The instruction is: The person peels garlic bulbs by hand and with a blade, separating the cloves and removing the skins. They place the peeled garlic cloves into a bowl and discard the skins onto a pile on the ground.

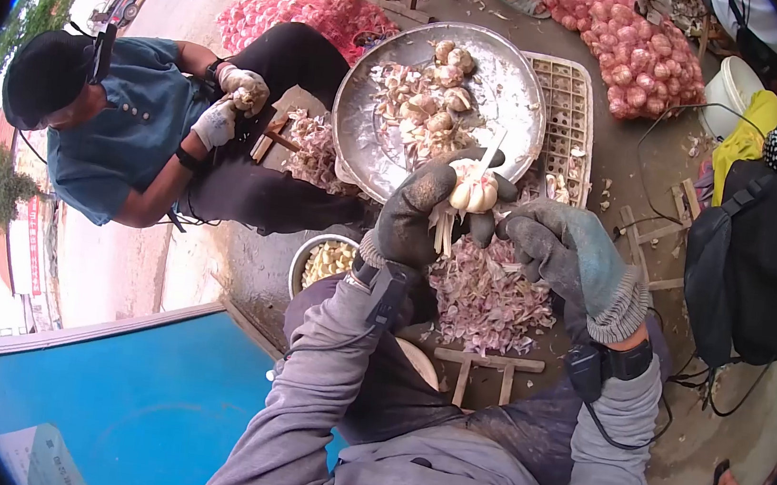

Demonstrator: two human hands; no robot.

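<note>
In my gloved left hand (414,215) is a partly peeled garlic bulb (474,191), its pale stalk sticking up and loose skin hanging below. The fingers close around the bulb. My right hand (567,253), in a grey and blue-green glove, is curled just to the right of it, fingertips pinched together. Whether anything is between those fingertips is hidden. Beneath both hands spreads a heap of purplish garlic skins (490,297). Beyond them stands a wide metal pan (512,79) with garlic bulbs (444,96) and loose skins in it.
A gloved co-worker (124,126) sits at the left, holding a bulb. Peeled cloves (329,263) fill a bowl near my left knee. Red net sacks (639,60) of garlic, a plastic crate (572,101), a white bucket (733,95) and a wooden stool (653,236) stand around.
</note>
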